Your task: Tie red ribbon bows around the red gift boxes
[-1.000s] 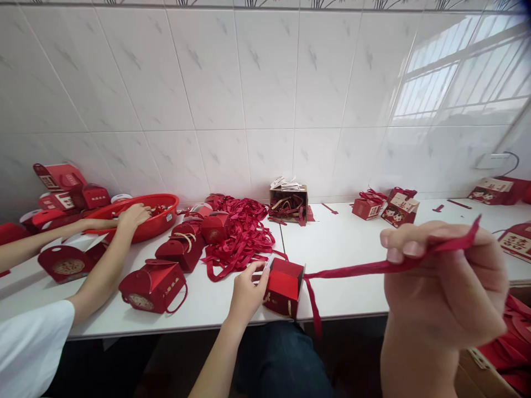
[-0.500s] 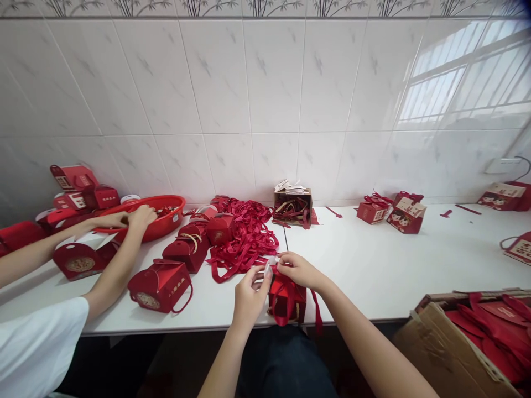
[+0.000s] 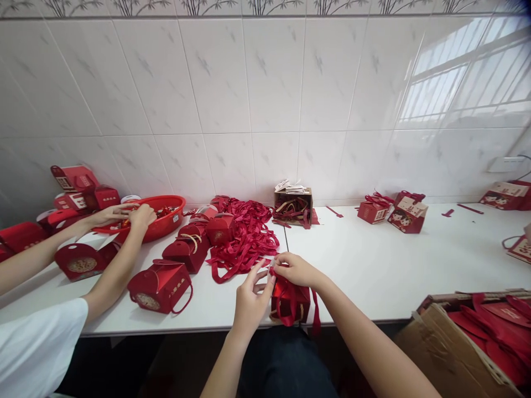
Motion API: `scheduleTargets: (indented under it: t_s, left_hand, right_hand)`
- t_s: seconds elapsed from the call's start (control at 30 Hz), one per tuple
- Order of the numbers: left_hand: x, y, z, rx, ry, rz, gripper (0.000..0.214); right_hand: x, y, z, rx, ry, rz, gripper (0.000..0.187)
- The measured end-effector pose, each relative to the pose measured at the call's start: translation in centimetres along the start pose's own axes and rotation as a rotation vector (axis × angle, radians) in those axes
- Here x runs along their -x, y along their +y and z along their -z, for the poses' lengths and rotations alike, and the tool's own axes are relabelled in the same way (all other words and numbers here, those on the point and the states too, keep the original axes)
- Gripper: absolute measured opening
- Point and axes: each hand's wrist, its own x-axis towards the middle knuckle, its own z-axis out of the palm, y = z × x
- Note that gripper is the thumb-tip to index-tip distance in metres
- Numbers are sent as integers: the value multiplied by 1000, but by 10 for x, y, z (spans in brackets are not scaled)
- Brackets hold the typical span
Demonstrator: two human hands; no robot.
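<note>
At the table's front edge stands a small red gift box (image 3: 301, 303), with a red ribbon (image 3: 316, 312) around it and one end hanging over the edge. My left hand (image 3: 251, 298) is at the box's upper left, its thumb and fingertips pinching the ribbon by the top. From the right, my right hand (image 3: 297, 270) closes its thumb and forefinger on a small white tag (image 3: 272, 263) at the same spot. The fingers partly hide the tag and the ribbon's upper part.
A heap of red ribbons (image 3: 244, 237) and several red gift boxes (image 3: 160, 286) lie to the left. There, a co-worker's hands (image 3: 141, 216) reach into a red basin (image 3: 170, 222). A small box of scraps (image 3: 292, 207) stands behind; a cardboard carton (image 3: 446, 345) is at right.
My fingers have drawn closer together around the white tag, which now shows less. The gift box has shifted slightly right. The co-worker's hands have moved a little within the basin.
</note>
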Motion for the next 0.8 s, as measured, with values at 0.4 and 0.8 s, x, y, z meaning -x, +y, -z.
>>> scheduleTargets:
  t_s: [0.4,0.8]
  left_hand:
    - [-4,-19,63,-373,212,131,45]
    - [-36,-11,13,-120,-116,-52,35]
  right_hand:
    - [51,24,22,-71,528,-60,31]
    - [82,57,-7,-387,251,-230,37]
